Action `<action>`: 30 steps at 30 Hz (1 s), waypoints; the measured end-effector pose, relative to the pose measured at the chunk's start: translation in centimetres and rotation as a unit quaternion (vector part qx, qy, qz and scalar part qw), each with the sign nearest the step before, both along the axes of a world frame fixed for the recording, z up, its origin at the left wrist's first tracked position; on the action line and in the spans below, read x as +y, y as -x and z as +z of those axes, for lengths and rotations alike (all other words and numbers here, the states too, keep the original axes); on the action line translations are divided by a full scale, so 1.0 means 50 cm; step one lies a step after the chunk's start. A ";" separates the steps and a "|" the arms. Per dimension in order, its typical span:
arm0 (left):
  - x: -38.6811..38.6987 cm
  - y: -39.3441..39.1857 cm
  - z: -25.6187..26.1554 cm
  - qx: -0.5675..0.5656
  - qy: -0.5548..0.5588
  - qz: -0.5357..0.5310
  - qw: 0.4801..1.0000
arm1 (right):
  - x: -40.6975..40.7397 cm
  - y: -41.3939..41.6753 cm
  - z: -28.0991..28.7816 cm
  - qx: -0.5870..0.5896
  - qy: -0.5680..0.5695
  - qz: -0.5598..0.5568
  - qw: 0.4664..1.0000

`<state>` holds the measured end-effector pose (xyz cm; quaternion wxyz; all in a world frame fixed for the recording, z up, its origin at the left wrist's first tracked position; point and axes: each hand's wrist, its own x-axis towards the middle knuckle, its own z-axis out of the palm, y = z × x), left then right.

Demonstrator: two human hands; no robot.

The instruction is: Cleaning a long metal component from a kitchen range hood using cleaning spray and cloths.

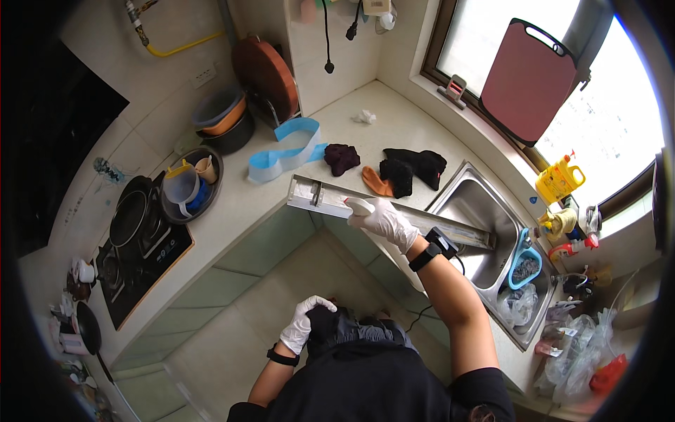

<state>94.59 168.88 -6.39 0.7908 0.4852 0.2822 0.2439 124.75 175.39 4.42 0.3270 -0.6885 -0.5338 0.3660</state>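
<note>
A long metal channel or trough point(329, 200) lies along the front edge of the counter, its far right end down in the stainless steel sink point(477, 203). My right hand point(382, 221), in a thin white glove, grips a white oval tool point(360, 206) with a small red mark, held over the channel; its underside is hidden. Low in front of my body, my gloved left hand point(303, 322) has its fingers over black fabric point(322, 324); whether it grips it I cannot tell. Behind the channel lie an orange sock-like cloth point(376, 182), black cloths point(422, 164) and a dark purple cloth point(341, 159).
A blue-and-white strip point(287, 161) curls on the counter. At left stand a gas hob point(158, 264) and a basin point(213, 198) of containers. A blue strainer point(526, 266) and plastic bags sit by the sink; a yellow bottle point(560, 179) stands on the windowsill.
</note>
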 end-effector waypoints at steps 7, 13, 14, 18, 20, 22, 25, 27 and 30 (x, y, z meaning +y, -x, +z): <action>-0.004 -0.006 0.016 -0.053 -0.030 -0.082 0.995 | -0.092 -0.057 0.067 0.215 -0.015 -0.013 0.976; -0.019 -0.023 0.055 -0.057 -0.013 -0.353 0.934 | -0.241 -0.131 0.073 0.438 -0.079 -0.099 0.890; -0.016 -0.031 0.066 -0.091 -0.010 -0.362 0.928 | -0.260 -0.137 0.070 0.435 -0.082 -0.110 0.890; -0.014 -0.046 0.037 -0.101 0.001 -0.362 0.927 | -0.329 -0.162 0.064 0.440 -0.185 -0.042 0.878; -0.030 -0.049 0.016 -0.053 0.030 -0.351 0.934 | -0.356 -0.165 0.057 0.473 -0.259 -0.049 0.840; -0.035 -0.070 0.041 0.055 0.018 -0.304 0.951 | -0.374 -0.169 0.047 0.467 -0.313 -0.058 0.825; -0.038 -0.086 0.053 0.135 -0.001 -0.306 0.942 | -0.382 -0.163 0.046 0.478 -0.399 -0.048 0.781; -0.034 -0.092 0.059 0.156 -0.020 -0.316 0.936 | -0.383 -0.161 0.052 0.515 -0.421 -0.018 0.746; -0.033 -0.093 0.068 0.171 -0.034 -0.312 0.934 | -0.396 -0.166 0.046 0.505 -0.414 -0.021 0.757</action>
